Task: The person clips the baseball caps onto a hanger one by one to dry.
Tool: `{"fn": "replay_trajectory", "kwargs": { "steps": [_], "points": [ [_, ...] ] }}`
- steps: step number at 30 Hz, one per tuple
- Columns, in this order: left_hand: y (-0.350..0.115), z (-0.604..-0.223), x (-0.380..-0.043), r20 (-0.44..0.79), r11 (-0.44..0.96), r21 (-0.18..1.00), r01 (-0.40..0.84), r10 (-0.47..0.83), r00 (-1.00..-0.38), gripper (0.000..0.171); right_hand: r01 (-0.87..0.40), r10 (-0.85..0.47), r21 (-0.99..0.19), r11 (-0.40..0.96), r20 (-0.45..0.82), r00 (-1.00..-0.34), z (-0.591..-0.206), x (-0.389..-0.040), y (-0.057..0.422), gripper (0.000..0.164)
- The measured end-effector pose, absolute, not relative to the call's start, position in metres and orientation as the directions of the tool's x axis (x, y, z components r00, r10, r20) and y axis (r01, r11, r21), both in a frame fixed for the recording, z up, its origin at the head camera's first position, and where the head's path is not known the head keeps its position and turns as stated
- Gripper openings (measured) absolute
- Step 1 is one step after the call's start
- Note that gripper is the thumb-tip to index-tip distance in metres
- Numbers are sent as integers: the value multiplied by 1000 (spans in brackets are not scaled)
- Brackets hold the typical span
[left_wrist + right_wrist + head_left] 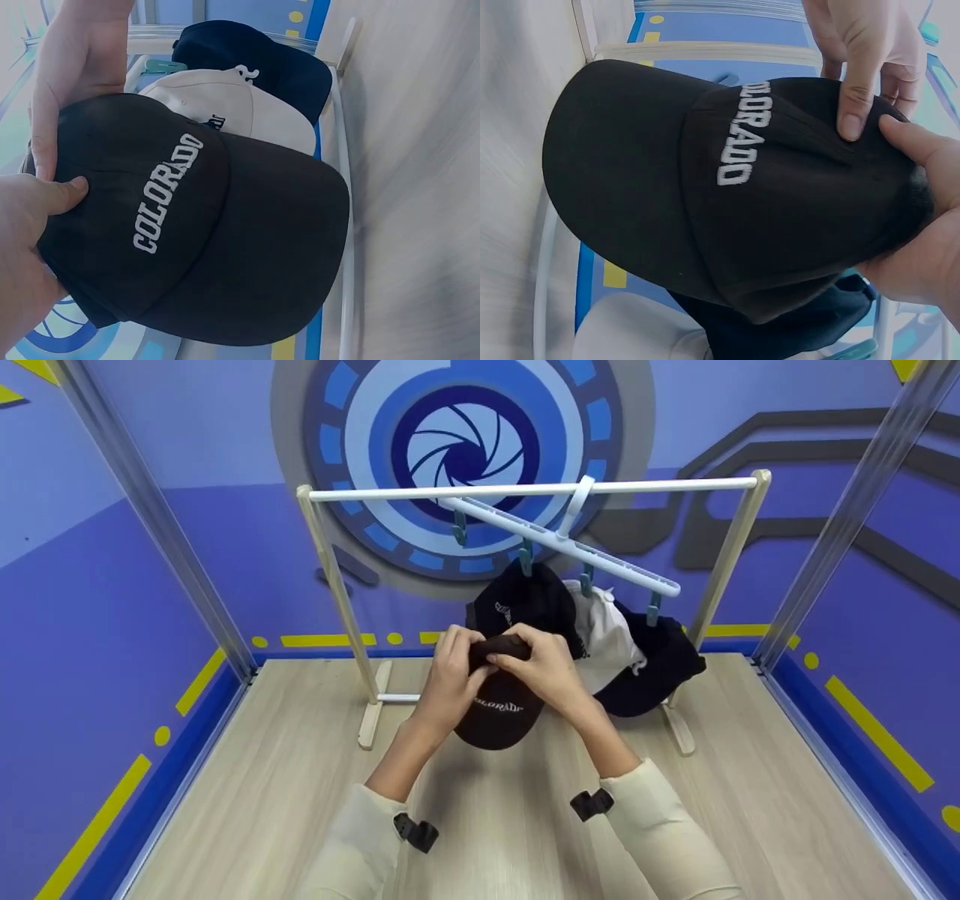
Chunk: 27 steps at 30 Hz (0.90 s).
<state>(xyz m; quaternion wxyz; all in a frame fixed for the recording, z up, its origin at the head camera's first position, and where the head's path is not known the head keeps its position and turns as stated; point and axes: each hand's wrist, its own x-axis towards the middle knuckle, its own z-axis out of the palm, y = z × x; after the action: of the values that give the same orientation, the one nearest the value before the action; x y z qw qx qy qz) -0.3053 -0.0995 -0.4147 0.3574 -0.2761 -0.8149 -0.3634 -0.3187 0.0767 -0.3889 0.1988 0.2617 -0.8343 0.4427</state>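
Both hands hold a dark baseball cap (499, 727) with white COLORADO lettering, its brim pointing down. My left hand (450, 667) pinches the crown from the left, thumb on the front. From the right, my right hand (551, 667) grips the same crown, its thumb near the left one. The right wrist view shows the cap's crown (802, 165) creased between the two thumbs. Just behind it another dark cap (551, 592) with white lettering hangs below a clip (526, 561) of a pale hanger (510, 521). A white cap (600, 634) and a navy cap (660, 667) hang farther right.
The tilted hanger hooks over the white rail (390, 494) of a wooden rack (330, 577). An outer clip (459, 531) at its left end holds nothing. Below lies a wood-grain tabletop (300, 780), with blue patterned panels (217, 540) around it.
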Motion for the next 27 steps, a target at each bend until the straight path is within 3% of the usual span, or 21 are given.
{"fn": "replay_trajectory", "kwargs": {
  "steps": [5, 10, 12, 16, 19, 27],
  "points": [
    [-103, -407, -315, 748, 511, 467, 722, 207, -631, 48, -604, -210, -647, 465, 582, -786, -391, -321, 77, 20],
    [-110, -390, -332, 633, 215, 706, 675, 235, -737, 78, -569, -147, -690, 447, 571, -808, -389, -322, 79, 19],
    [-112, -384, -340, 585, 62, 794, 605, 192, -788, 78, -551, -115, -712, 435, 563, -818, -388, -322, 80, 19],
    [-110, -370, -359, 530, -127, 843, 522, 31, -848, 68, -529, -95, -740, 415, 543, -835, -388, -320, 83, 19],
    [-107, -359, -375, 495, -134, 857, 498, -56, -867, 69, -530, -96, -747, 401, 541, -835, -391, -318, 84, 19],
    [-101, -336, -407, 335, -99, 932, 350, -139, -932, 78, -545, -111, -752, 371, 547, -830, -398, -314, 82, 19]
  ]
}}
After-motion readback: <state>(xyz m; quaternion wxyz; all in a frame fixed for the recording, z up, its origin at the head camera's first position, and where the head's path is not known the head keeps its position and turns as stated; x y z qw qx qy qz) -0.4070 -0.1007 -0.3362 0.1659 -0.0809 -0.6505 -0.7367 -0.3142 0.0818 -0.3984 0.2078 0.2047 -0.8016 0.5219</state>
